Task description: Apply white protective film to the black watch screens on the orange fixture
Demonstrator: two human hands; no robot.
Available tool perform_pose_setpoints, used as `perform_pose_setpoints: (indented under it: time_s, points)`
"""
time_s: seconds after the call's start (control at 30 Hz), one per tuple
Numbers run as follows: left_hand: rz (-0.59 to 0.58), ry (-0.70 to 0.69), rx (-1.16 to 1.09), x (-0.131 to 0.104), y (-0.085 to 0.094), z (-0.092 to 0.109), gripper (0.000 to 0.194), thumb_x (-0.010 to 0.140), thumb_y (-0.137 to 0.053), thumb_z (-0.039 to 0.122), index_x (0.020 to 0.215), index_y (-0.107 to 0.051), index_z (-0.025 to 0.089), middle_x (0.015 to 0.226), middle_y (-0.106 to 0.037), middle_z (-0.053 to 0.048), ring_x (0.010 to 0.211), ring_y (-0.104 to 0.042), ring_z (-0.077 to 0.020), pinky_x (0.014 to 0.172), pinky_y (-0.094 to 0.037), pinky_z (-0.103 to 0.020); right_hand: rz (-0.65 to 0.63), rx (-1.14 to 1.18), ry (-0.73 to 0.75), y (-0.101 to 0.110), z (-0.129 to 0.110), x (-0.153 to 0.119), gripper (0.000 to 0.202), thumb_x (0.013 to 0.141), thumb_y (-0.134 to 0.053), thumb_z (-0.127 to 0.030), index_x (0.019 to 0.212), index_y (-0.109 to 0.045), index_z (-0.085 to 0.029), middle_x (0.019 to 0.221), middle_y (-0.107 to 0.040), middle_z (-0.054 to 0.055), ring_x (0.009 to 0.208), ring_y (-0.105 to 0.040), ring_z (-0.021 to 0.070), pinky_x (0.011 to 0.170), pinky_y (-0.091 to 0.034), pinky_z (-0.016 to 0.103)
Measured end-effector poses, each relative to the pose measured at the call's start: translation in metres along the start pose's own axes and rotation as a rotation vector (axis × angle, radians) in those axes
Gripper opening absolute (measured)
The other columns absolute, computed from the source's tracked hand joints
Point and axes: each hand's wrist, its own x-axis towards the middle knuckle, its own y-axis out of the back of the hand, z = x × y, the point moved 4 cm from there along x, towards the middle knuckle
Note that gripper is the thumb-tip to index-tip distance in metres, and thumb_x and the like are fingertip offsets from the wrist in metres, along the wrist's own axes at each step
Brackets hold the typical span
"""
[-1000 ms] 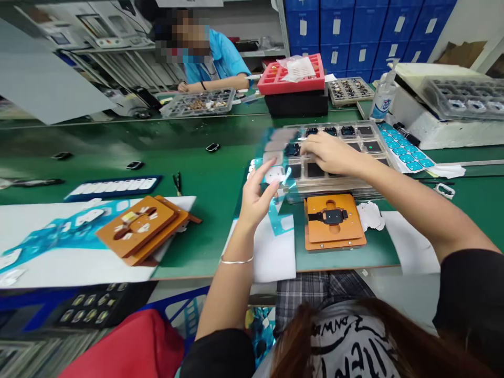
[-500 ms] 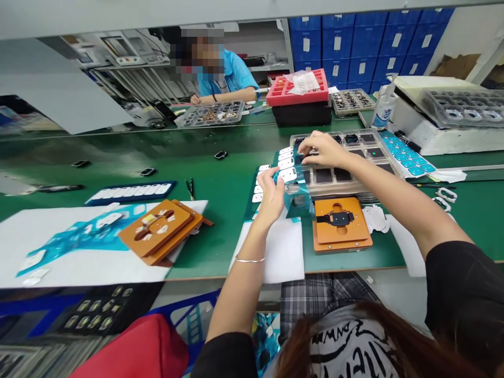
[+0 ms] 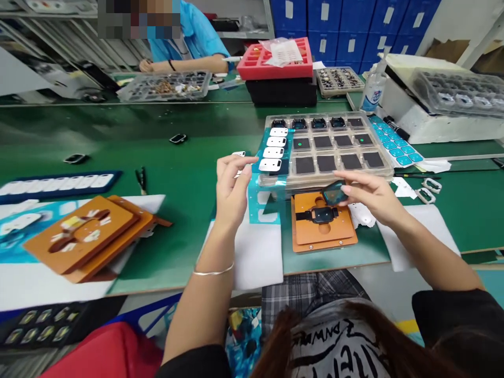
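Observation:
My right hand (image 3: 364, 197) pinches a dark, glossy, rounded-square watch part (image 3: 334, 193) between thumb and fingers. The part hovers over the back right of an orange fixture (image 3: 300, 231), where a black watch-shaped piece (image 3: 323, 214) lies in the recess. My left hand (image 3: 231, 186) is raised at the left edge of a blue film sheet (image 3: 255, 202) with white rounded labels (image 3: 274, 152). Its thumb and index finger are apart, and nothing shows between them. The film lies over the left side of a clear compartment tray (image 3: 334, 181) holding several dark watch parts (image 3: 318, 123).
A second orange fixture (image 3: 84, 236) stands tilted at left, beside tweezers (image 3: 140, 180). Watch frames (image 3: 178, 138) lie on the green table. Behind are a red tray (image 3: 275, 60) and a pump bottle (image 3: 374, 92). Across the table sits a person in blue (image 3: 200, 34).
My right hand has moved from the film and the tray's back left down toward the orange fixture, now with the dark watch part. My left hand has come off the film. The view has shifted.

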Motion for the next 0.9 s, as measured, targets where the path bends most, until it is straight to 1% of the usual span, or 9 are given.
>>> perform_pose_setpoints:
  time_s: [0.17, 0.27, 0.33, 0.43, 0.57, 0.67, 0.73, 0.83, 0.9]
  points:
    - [0.102, -0.233, 0.144, -0.011, 0.006, 0.029, 0.027, 0.094, -0.054, 0.043, 0.085, -0.072, 0.025, 0.092, -0.064, -0.005, 0.098, -0.058, -0.0238, 0.101, -0.038, -0.046, -0.056, 0.02, 0.004, 0.004, 0.009, -0.005, 0.033, 0.082, -0.075, -0.032, 0.112, -0.067, -0.024, 0.088, -0.066, 0.0, 0.078, -0.066, 0.0136, 0.073, -0.064, 0.032]
    - [0.094, -0.357, 0.202, -0.014, 0.005, 0.036, 0.026, 0.094, -0.055, 0.04, 0.08, -0.072, 0.026, 0.089, -0.064, -0.006, 0.093, -0.057, -0.0242, 0.099, -0.036, -0.048, -0.021, 0.016, 0.047, 0.007, 0.011, -0.002, 0.024, 0.083, -0.074, -0.032, 0.103, -0.066, -0.022, 0.096, -0.074, 0.004, 0.092, -0.071, 0.0183, 0.086, -0.061, 0.037]
    - [0.057, -0.372, 0.235, -0.015, 0.003, 0.036, 0.026, 0.094, -0.055, 0.04, 0.079, -0.071, 0.027, 0.089, -0.064, -0.006, 0.094, -0.056, -0.025, 0.098, -0.036, -0.049, -0.033, -0.012, 0.099, 0.005, 0.012, 0.0, 0.019, 0.088, -0.068, -0.032, 0.104, -0.066, -0.022, 0.103, -0.075, 0.007, 0.104, -0.07, 0.0207, 0.094, -0.059, 0.041]
    - [0.023, -0.305, 0.236, -0.015, 0.002, 0.031, 0.023, 0.093, -0.055, 0.043, 0.09, -0.07, 0.027, 0.09, -0.067, -0.006, 0.095, -0.056, -0.0251, 0.095, -0.039, -0.048, -0.064, -0.178, 0.203, -0.001, 0.013, 0.001, 0.029, 0.093, -0.06, -0.026, 0.121, -0.061, -0.021, 0.118, -0.073, 0.009, 0.104, -0.071, 0.0189, 0.094, -0.058, 0.039]
    - [0.103, -0.062, 0.042, -0.013, 0.006, 0.017, 0.034, 0.09, -0.058, 0.048, 0.11, -0.064, 0.021, 0.099, -0.068, -0.007, 0.095, -0.057, -0.0219, 0.08, -0.047, -0.036, -0.117, -0.469, 0.334, -0.008, 0.009, -0.002, 0.043, 0.097, -0.054, -0.026, 0.139, -0.05, -0.021, 0.132, -0.066, 0.008, 0.106, -0.07, 0.0173, 0.096, -0.057, 0.036]
    - [0.181, 0.013, -0.052, -0.012, 0.01, 0.013, 0.032, 0.089, -0.06, 0.043, 0.109, -0.062, 0.018, 0.1, -0.067, -0.007, 0.095, -0.061, -0.0187, 0.08, -0.048, -0.032, -0.076, -0.62, 0.409, -0.006, -0.001, -0.006, 0.033, 0.1, -0.048, -0.029, 0.13, -0.055, -0.021, 0.121, -0.07, 0.007, 0.105, -0.069, 0.0186, 0.093, -0.056, 0.037]
    - [0.207, 0.013, -0.065, -0.011, 0.011, 0.013, 0.031, 0.089, -0.061, 0.042, 0.109, -0.06, 0.017, 0.099, -0.066, -0.006, 0.095, -0.062, -0.0178, 0.081, -0.048, -0.031, -0.064, -0.679, 0.472, -0.003, -0.009, -0.009, 0.029, 0.097, -0.054, -0.035, 0.121, -0.059, -0.02, 0.114, -0.071, 0.009, 0.1, -0.068, 0.0211, 0.088, -0.056, 0.038]
    - [0.22, 0.007, -0.066, -0.01, 0.012, 0.015, 0.034, 0.088, -0.062, 0.045, 0.108, -0.059, 0.017, 0.098, -0.065, -0.006, 0.095, -0.062, -0.0174, 0.083, -0.05, -0.032, -0.189, -0.703, 0.489, -0.006, -0.015, -0.012, 0.038, 0.086, -0.069, -0.042, 0.116, -0.058, -0.021, 0.11, -0.07, 0.009, 0.098, -0.064, 0.0249, 0.084, -0.054, 0.041]
    - [0.213, 0.008, -0.06, -0.009, 0.011, 0.016, 0.035, 0.087, -0.063, 0.047, 0.106, -0.059, 0.018, 0.097, -0.065, -0.006, 0.094, -0.062, -0.0172, 0.081, -0.05, -0.031, -0.277, -0.692, 0.441, -0.009, -0.013, -0.013, 0.038, 0.083, -0.072, -0.038, 0.114, -0.057, -0.022, 0.108, -0.07, 0.009, 0.098, -0.062, 0.0257, 0.082, -0.054, 0.041]
